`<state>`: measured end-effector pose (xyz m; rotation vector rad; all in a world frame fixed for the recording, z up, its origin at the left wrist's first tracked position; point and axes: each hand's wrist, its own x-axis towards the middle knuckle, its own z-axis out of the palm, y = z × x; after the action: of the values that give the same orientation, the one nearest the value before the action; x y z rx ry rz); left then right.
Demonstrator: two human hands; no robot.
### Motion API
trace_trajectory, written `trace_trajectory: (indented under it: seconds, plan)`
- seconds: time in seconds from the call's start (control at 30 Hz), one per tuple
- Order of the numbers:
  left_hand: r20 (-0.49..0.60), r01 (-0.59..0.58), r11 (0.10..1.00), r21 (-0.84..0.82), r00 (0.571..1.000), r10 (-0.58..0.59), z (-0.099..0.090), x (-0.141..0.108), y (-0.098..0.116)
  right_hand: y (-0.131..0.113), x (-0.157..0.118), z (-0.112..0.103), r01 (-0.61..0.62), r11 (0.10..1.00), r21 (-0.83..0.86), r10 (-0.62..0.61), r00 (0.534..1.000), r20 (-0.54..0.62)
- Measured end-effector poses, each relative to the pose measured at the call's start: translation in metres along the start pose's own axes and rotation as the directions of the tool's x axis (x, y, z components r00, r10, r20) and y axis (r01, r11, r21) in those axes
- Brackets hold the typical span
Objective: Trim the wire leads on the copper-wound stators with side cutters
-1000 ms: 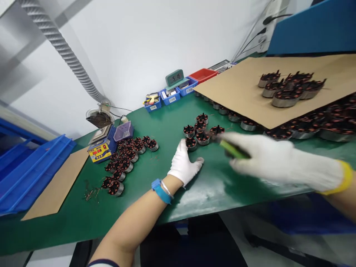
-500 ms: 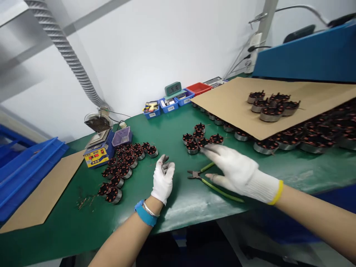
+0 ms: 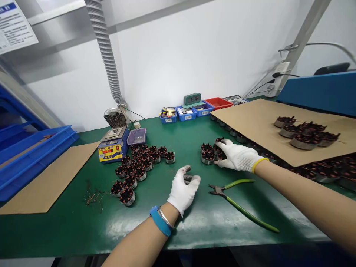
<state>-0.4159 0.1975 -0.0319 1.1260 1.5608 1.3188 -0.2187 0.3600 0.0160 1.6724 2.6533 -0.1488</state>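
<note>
My right hand [image 3: 236, 155], in a white knit glove with a yellow cuff, has its fingers and thumb around a motor stator [image 3: 221, 155] in a small group. The glove partly hides that stator. Touching this group are other copper-wound stators [image 3: 207, 157] with black tops and silvery rims. Below the hand, green-handled cutting pliers [image 3: 241, 207] lie with their handles spread. My left hand [image 3: 185, 190], also gloved, hovers over the table left of the pliers. Its fingers are loosely curled, apart from the thumb, with nothing visible between them.
More stators [image 3: 140, 172] stand clustered at left, beside wire scraps [image 3: 96, 196]. Behind them are a blue-yellow soldering pot [image 3: 111, 151] and a purple tray [image 3: 137, 136]. Stators also sit on a cardboard sheet [image 3: 258, 122] at right. Small blue bins [image 3: 186, 115] line the wall.
My right hand has moved off the pliers' area and closed around a stator in the middle group. My left hand stays loosely curled. The view has swung left.
</note>
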Motion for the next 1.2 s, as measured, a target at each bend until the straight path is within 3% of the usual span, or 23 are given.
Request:
trace_trajectory:
  seconds: [0.17, 0.4, 0.53, 0.8, 0.9, 1.03, 1.2]
  plan:
    - [0.069, -0.001, 0.998, 0.061, 0.998, -0.003, -0.001, -0.002, 0.003, -0.004, 0.001, 0.001, -0.107, 0.994, -0.023, 0.107, 0.994, -0.012]
    - [0.119, -0.024, 0.991, 0.134, 0.993, 0.008, 0.0, -0.001, -0.001, 0.003, 0.007, 0.0, -0.012, 0.998, -0.056, 0.014, 0.999, 0.039]
    - [0.125, -0.064, 0.985, 0.16, 0.991, 0.044, 0.0, -0.001, -0.002, 0.0, 0.01, -0.001, -0.044, 0.996, -0.08, 0.048, 0.997, 0.053]
    - [0.136, -0.071, 0.986, 0.151, 0.989, 0.051, 0.001, 0.003, -0.003, -0.01, -0.005, -0.026, -0.122, 0.99, -0.069, 0.122, 0.993, -0.004]
    - [0.151, -0.064, 0.987, 0.15, 0.988, 0.041, 0.001, 0.004, -0.005, 0.007, -0.026, -0.048, -0.141, 0.988, -0.066, 0.138, 0.989, -0.051]
    - [0.144, -0.06, 0.987, 0.152, 0.989, 0.038, 0.002, 0.002, -0.006, 0.051, -0.053, -0.075, -0.218, 0.971, -0.094, 0.211, 0.974, -0.077]
    - [0.124, -0.055, 0.978, 0.2, 0.992, 0.03, 0.001, 0.0, -0.002, 0.098, -0.063, -0.077, -0.351, 0.925, -0.146, 0.35, 0.936, -0.033]
